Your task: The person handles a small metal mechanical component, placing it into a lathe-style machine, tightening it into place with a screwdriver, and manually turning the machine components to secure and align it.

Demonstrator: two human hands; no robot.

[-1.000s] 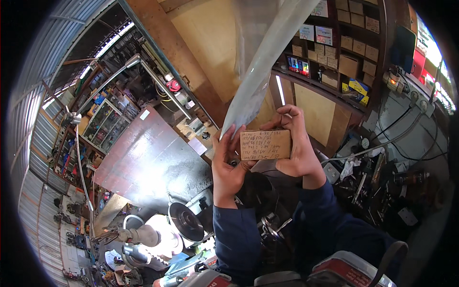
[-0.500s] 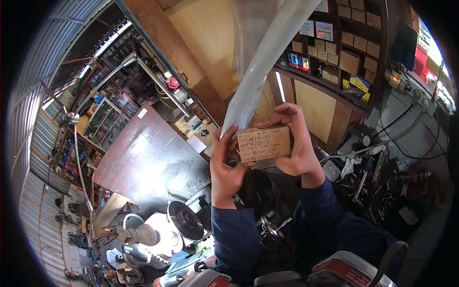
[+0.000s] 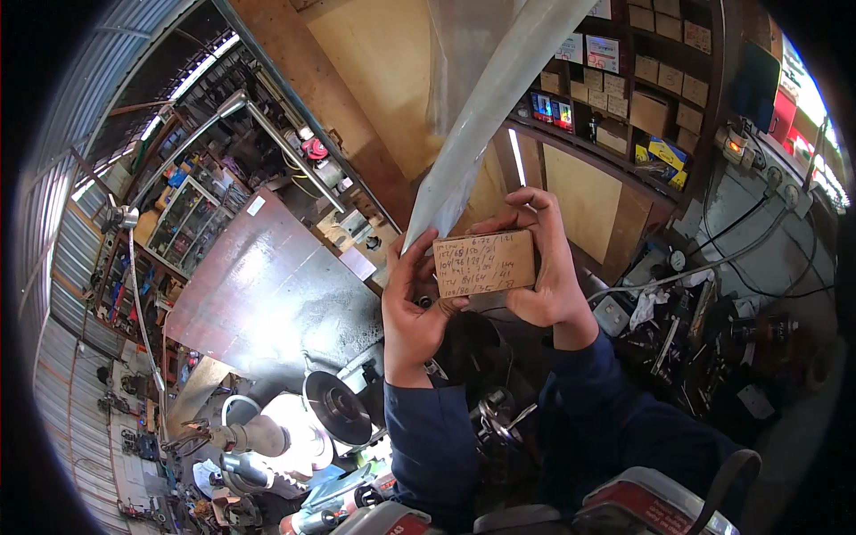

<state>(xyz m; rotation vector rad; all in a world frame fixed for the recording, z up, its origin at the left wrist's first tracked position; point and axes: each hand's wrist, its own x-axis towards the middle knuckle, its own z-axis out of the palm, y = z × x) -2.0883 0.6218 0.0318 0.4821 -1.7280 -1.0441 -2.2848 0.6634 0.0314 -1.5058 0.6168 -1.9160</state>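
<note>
Both hands hold up a small brown cardboard card (image 3: 486, 263) with handwriting on it, in front of my face. My left hand (image 3: 412, 308) grips its left edge, thumb on the front. My right hand (image 3: 544, 267) wraps the card's right side and top, fingers curled over it. Just behind the card a long pale grey tube or rolled sheet (image 3: 490, 107) slants up to the top of the picture, its lower end at my left fingertips. Both forearms wear dark blue sleeves (image 3: 437, 437).
A dark metal machine table (image 3: 267, 303) lies to the left, with a round disc (image 3: 334, 406) and a lamp (image 3: 259, 437) below it. Wooden shelves with small cardboard boxes (image 3: 655, 98) stand at upper right. Cables, gauges and tools (image 3: 678, 303) crowd the right side.
The card and both hands have stayed nearly still, shifting only slightly in the picture. Nothing was let go or taken up.
</note>
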